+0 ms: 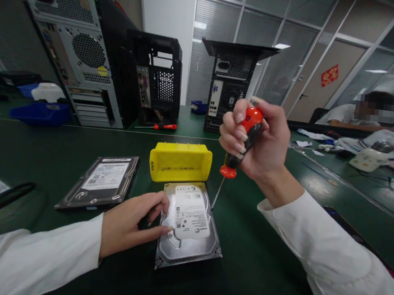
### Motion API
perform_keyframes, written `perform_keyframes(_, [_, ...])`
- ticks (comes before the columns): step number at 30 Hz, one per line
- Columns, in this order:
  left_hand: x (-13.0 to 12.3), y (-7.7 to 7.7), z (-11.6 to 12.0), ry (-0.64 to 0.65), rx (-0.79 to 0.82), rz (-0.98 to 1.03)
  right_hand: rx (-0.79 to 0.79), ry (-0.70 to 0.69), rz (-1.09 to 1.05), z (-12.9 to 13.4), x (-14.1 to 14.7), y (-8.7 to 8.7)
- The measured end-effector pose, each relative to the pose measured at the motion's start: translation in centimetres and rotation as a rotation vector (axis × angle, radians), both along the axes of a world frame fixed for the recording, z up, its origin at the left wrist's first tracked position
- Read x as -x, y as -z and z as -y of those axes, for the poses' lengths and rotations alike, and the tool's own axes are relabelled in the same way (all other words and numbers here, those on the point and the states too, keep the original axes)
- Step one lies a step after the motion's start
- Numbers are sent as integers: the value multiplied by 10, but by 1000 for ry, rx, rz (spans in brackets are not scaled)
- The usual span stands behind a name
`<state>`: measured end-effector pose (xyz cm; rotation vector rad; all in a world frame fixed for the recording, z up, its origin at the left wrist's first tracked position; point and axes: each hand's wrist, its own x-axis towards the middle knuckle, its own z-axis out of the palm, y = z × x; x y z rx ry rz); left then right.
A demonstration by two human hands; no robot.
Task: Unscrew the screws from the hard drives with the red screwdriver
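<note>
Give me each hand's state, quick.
Left hand: open, partly curled, touching the right-hand hard drive.
Right hand: closed, holding a screwdriver.

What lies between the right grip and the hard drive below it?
The screwdriver: in the head view, it runs from the right grip down to the hard drive.

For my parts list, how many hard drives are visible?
2: a silver rectangular metal hard drive touched by the left hand; a dark-edged metal hard drive farther left. Others may be hidden.
</note>
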<state>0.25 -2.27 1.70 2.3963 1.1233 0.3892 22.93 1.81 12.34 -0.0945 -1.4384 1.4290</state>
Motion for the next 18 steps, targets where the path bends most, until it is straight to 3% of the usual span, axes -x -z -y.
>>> perform_keyframes(8, [-1,-2,1,-7,9,-9,12,63,-40,-6,1,6])
perform_keyframes(18, [-1,-2,0,11,23,0,-36,1,-4,3,9,7])
